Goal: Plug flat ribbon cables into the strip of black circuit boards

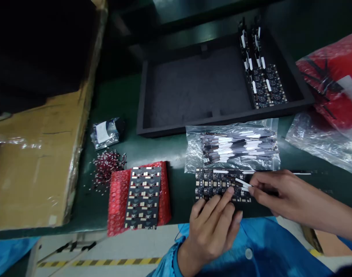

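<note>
Under left hand (213, 229) | circuit board (215, 184) partly hidden | right hand (279, 194) partly hides strips (241, 182)

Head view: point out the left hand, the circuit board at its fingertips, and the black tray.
Left hand (211, 229): head view, back of the hand.
Circuit board (215, 184): head view, middle of its upper face.
Black tray (199, 88): head view, bare inner floor.

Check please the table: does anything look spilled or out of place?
Perhaps the small red-and-white parts: they lie in a loose heap between the small clear bag and the red bubble wrap, stray pieces around, outside any container.
</note>
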Demonstrator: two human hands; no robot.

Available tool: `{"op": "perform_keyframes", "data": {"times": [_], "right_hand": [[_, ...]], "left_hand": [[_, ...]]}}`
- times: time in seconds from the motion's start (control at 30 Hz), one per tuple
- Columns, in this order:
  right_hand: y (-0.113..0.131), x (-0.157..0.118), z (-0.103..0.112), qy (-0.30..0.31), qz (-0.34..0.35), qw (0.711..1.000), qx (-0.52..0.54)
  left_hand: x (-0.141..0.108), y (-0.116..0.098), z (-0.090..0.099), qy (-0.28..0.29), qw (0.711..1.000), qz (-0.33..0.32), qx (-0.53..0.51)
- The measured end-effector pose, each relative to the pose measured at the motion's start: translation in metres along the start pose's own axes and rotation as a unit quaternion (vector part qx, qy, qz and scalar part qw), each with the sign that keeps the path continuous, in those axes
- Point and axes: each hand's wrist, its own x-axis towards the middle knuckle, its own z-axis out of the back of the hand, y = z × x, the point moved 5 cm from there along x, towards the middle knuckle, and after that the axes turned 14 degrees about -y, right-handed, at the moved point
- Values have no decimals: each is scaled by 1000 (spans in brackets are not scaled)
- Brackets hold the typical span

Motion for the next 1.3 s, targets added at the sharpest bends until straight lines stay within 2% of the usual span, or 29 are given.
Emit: {"op": "perform_keyframes", "data": {"times": [0.8,1.3], "right_hand": [[1,-1,1,28,-25,999,9],[0,-2,0,17,3,1000,-5]], "left_hand": [[1,1,1,0,1000,-1,-8],[2,-1,-1,-7,1000,-6,-4]]}}
